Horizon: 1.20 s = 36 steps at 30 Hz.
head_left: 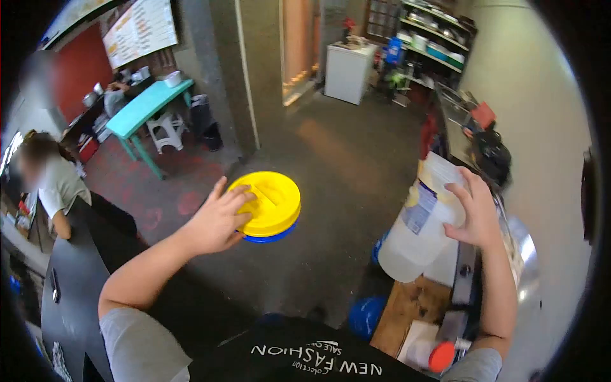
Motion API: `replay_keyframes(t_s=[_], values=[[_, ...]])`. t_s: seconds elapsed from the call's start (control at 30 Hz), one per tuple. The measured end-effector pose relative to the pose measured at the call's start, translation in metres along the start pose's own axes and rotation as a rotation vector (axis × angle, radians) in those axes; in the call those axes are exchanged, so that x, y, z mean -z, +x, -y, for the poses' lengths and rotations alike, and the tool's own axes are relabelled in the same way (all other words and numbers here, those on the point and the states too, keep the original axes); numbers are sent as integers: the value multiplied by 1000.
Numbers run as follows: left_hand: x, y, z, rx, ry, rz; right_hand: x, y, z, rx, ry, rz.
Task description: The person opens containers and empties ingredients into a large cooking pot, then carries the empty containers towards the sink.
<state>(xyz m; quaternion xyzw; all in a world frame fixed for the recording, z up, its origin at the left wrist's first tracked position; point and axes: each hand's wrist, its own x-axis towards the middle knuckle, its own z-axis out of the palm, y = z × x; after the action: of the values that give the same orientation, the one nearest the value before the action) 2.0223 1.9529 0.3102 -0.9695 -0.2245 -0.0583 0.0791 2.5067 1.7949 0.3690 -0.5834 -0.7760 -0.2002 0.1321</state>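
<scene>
My left hand (219, 219) is closed on the edge of a round yellow lid (278, 198), its fingers on top of the raised middle bar. A blue rim (270, 238) shows just beneath the yellow one. The lid is in the air over the floor. At the right, my right hand (474, 213) curves its thumb and fingers against the side of a large translucent plastic container (407, 245). That container leans in view above the side counter and carries a purple and yellow label (420, 207). Its far side is hidden.
Below the container is a wooden board (414, 310), near a red-capped bottle (441, 356) and a blue drum (366, 316). A dark table (79, 280) stands left, where another person (70, 191) leans. Farther off are a turquoise table (149, 105) and a white freezer (348, 73).
</scene>
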Motion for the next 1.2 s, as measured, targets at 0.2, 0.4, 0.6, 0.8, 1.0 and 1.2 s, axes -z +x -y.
replay_keyframes(t_s=[0.2, 0.4, 0.6, 0.8, 1.0, 1.2], values=[[-133, 47, 79, 27, 90, 348, -110, 100, -144, -14, -33, 77], [-279, 71, 130, 202, -222, 584, -232, 177, -287, -108, -56, 138], [-377, 176, 223, 519, -385, 594, -311, 212, -442, -305, -174, 31], [-428, 350, 333, 597, -143, 524, -353, 224, -578, -320, -258, -6], [-467, 557, 371, 751, -68, 348, -372, 231, -727, -541, -253, 158], [-492, 732, 396, 846, -310, 78, -406, 223, -890, -615, -297, 202]])
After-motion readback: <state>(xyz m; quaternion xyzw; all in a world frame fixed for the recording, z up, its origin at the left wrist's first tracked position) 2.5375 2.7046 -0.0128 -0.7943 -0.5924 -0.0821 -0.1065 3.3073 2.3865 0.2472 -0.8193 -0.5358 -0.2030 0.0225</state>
